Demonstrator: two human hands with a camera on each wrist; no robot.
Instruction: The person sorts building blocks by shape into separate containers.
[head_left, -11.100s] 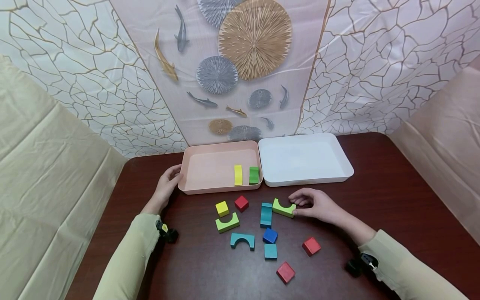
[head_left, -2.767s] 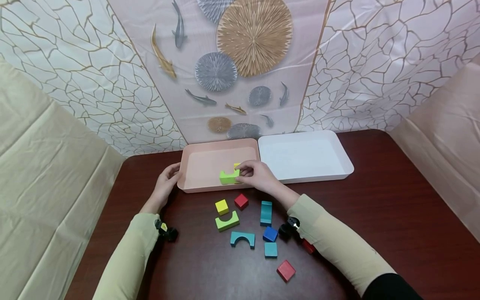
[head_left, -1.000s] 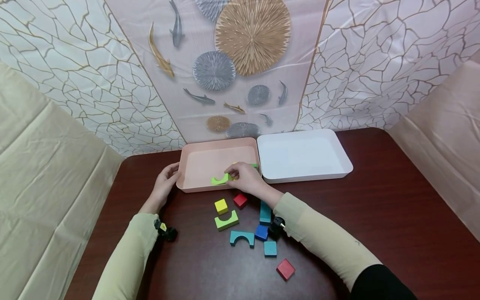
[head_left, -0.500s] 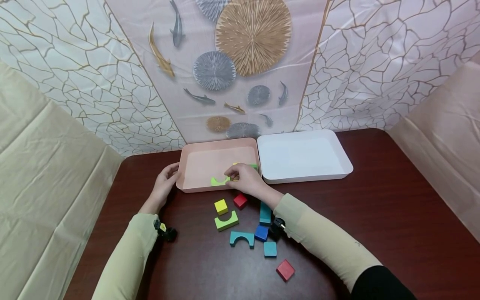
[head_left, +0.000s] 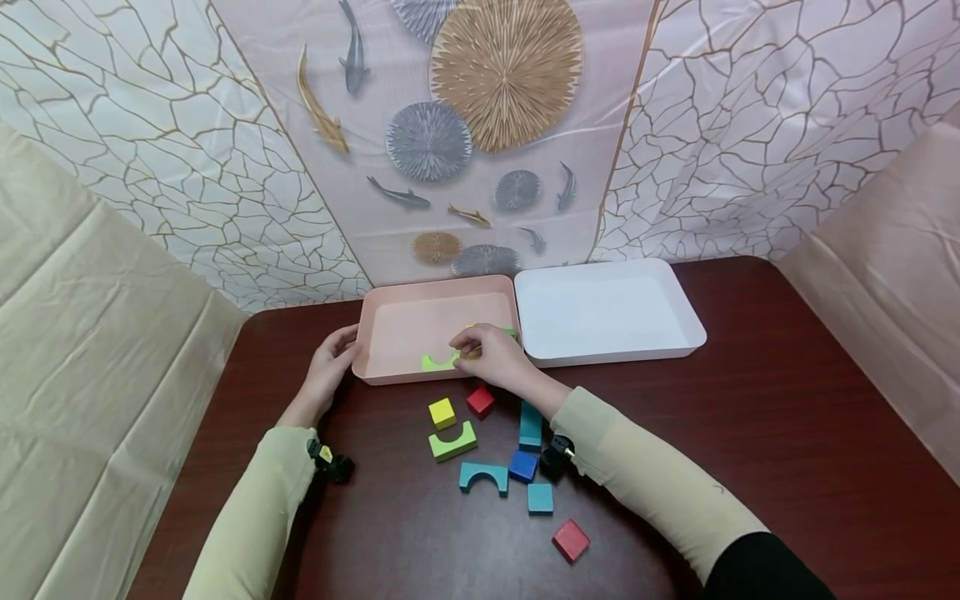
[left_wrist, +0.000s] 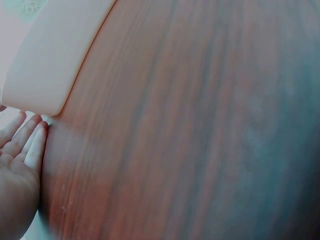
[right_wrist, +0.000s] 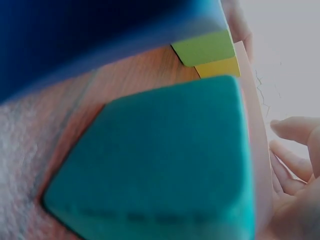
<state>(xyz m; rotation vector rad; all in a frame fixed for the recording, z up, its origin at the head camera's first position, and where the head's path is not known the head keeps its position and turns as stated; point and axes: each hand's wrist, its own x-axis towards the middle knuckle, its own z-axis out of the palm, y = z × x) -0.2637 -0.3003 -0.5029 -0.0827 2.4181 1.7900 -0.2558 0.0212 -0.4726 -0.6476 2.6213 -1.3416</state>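
Note:
My left hand (head_left: 330,371) lies against the left side of the pink tray (head_left: 397,321); the left wrist view shows its straight fingers (left_wrist: 22,135) at the tray's corner. Over the right part of that tray is my right hand (head_left: 491,358), its fingertips at the right end of a lime arch block (head_left: 437,362). The block rests near the front wall, its right end hidden by the hand. No block shows in my right hand (right_wrist: 297,170) in the right wrist view. A yellow block and a green block (head_left: 510,332) in the tray are mostly covered.
A white tray (head_left: 607,308) adjoins the pink one on the right. On the table stand a yellow cube (head_left: 442,413), red cubes (head_left: 481,402), a lime arch (head_left: 453,442), teal arches (head_left: 483,477), a blue cube (head_left: 522,466) and a teal block (head_left: 540,499). My right wrist passes close above some.
My right hand has brought the lime arch block from the table into the pink tray and lowered it by the front wall. The blue cube has shifted left. The left hand stays put.

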